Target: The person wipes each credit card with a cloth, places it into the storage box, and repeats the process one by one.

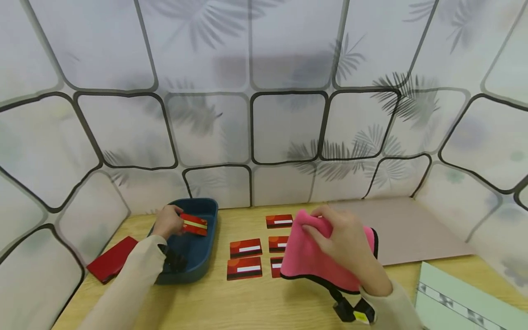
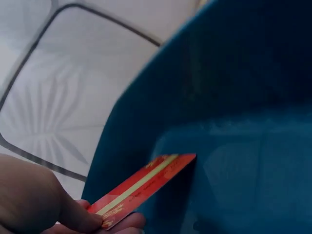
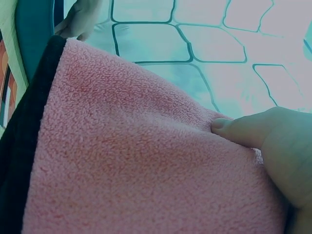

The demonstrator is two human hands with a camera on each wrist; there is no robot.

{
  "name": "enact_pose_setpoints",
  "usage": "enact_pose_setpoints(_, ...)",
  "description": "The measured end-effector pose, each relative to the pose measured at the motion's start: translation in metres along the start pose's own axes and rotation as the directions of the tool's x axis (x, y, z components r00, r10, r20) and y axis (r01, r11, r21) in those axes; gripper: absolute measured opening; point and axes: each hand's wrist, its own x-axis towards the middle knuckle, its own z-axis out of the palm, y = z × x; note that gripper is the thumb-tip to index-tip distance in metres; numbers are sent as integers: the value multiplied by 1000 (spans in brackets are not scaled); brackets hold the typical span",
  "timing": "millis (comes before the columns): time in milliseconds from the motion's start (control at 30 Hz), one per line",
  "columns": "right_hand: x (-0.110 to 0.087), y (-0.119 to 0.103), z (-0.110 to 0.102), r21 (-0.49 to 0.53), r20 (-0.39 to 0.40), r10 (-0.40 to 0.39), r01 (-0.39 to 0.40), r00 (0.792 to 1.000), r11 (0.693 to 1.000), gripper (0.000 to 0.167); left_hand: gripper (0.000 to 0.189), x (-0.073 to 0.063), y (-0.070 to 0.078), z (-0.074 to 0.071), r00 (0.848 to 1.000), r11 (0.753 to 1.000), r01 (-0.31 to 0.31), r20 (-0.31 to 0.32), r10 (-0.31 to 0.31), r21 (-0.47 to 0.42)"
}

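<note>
My left hand (image 1: 168, 222) pinches a red card with a pale yellow stripe (image 1: 194, 224), holding it over the inside of the blue basin (image 1: 214, 220). In the left wrist view the card (image 2: 146, 185) slants up from between thumb and fingers, with the basin wall behind it. My right hand (image 1: 342, 233) grips a pink fleecy cloth with black edging (image 1: 303, 256) by its upper part, and the cloth hangs down from the fingers. Several red cards with a white strip, such as the front left card (image 1: 244, 262), lie in two columns between the hands; the cloth overlaps some of them.
A dark red flat folder (image 1: 112, 260) lies left of the basin, beside the left forearm. At the back right is a greyish-pink board (image 1: 408, 229). A pale green patterned sheet (image 1: 466, 302) lies at the front right. Patterned curtains (image 1: 288, 128) enclose the wooden table.
</note>
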Motion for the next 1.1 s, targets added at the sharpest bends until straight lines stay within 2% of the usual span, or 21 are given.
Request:
enact_pose_setpoints(100,0,0,-1,-1,-1,-12,12,1000,1000,30,45,7,-2,2,1000,1000,17,24,-18,3)
enact_pose_setpoints(267,-2,-3,3,17,24,8,-8,1000,1000,30,45,4,-10,4,1000,998,20,1,-20,53)
enact_pose_setpoints(500,-1,-5,5,9,36,22,-22,999,1000,28,48,-3,7,3,997,976,-40,-60,55,216)
enact_pose_setpoints(667,-1,-7,7,16,52,23,-24,998,1000,28,46,-11,17,-3,993,976,-77,-71,94,205)
enact_pose_setpoints(800,-1,-7,9,26,68,12,-14,998,1000,27,47,-17,26,-4,991,977,-122,-42,131,175)
enact_pose_setpoints(933,-1,-6,8,22,91,18,-20,996,1000,26,43,-22,34,1,988,981,-154,-2,156,119)
enact_pose_setpoints(1100,-1,-4,2,12,102,52,-53,993,999,27,34,-26,45,11,973,968,-228,-1,230,108)
